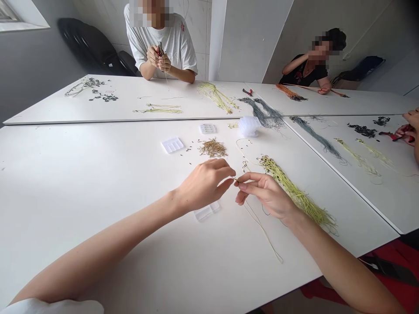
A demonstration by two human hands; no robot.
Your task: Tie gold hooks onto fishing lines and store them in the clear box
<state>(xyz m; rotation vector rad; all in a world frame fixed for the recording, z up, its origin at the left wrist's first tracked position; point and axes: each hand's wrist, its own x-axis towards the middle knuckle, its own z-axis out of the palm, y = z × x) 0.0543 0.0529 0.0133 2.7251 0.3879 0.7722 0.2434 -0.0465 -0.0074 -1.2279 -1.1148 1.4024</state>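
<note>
My left hand (204,183) is pinched shut on a tiny gold piece at the middle of the white table (81,196). My right hand (265,192) faces it, fingertips pinched on a thin pale yellow cord (265,233) that trails down toward the table's near edge. The two pinches almost touch. A bundle of yellow-green cords (296,192) lies just right of my right hand. A heap of small gold fittings (212,148) sits beyond my left hand, and a clear plastic tray (206,212) lies partly under it.
A white compartment tray (172,145), a small clear box (207,128) and stacked clear boxes (249,125) stand farther back. Grey cords (265,114) and more yellow bundles lie across the adjoining tables. A person opposite (163,48) holds pliers; another sits at far right (310,65); a third person's hand (409,128) shows at the right edge.
</note>
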